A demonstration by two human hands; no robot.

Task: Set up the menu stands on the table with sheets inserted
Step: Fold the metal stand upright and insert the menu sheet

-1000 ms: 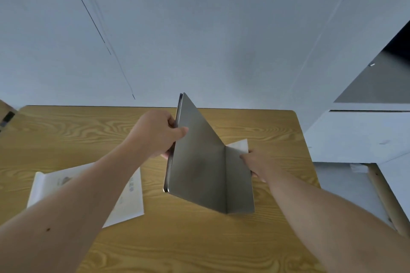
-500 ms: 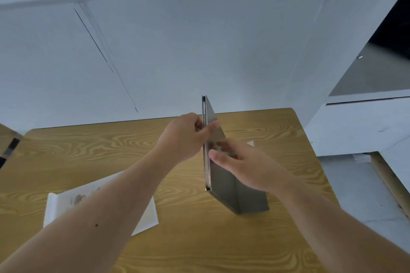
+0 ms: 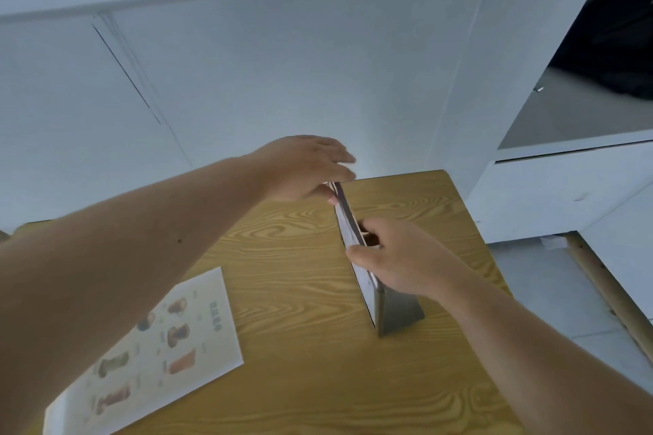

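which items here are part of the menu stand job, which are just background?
Job:
- menu stand, upright on the table
- left hand at its top edge
- right hand gripping its middle
- menu sheet, flat on the table

Background:
- white cabinet
- wooden pole

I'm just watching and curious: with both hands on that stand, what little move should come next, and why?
Probably let go and reach for the printed menu sheet. The metal menu stand already stands upright on the wooden table, the left hand at its top, the right hand gripping its middle, and that sheet lies loose.
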